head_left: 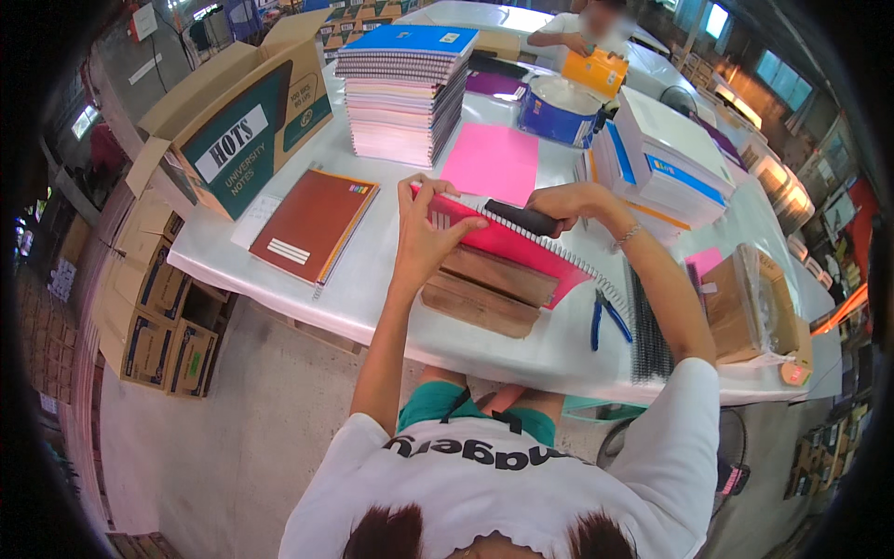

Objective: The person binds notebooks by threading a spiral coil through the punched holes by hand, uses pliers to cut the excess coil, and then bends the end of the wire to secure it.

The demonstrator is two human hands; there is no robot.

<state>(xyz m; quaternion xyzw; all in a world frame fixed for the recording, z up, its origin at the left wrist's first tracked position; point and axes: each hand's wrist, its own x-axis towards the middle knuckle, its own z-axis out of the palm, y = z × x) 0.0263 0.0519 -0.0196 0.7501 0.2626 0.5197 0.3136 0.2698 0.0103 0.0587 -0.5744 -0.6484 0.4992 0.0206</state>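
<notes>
A pink-red notebook stands on edge, spine up, between two wooden boards at the table's near side. My left hand is closed on its left end, thumb across the cover and fingers behind. In my right hand is a black-handled tool, laid along the top of the spine; its working tip is hard to make out. A metal coil runs along the spine and trails past its right end. Blue-handled pliers lie to the right of the boards.
Brown notebooks lie at left, near an open carton. Behind stand a tall notebook stack, a pink sheet and a blue tub. Loose coils, white stacks and a small box sit right. A co-worker holds something yellow.
</notes>
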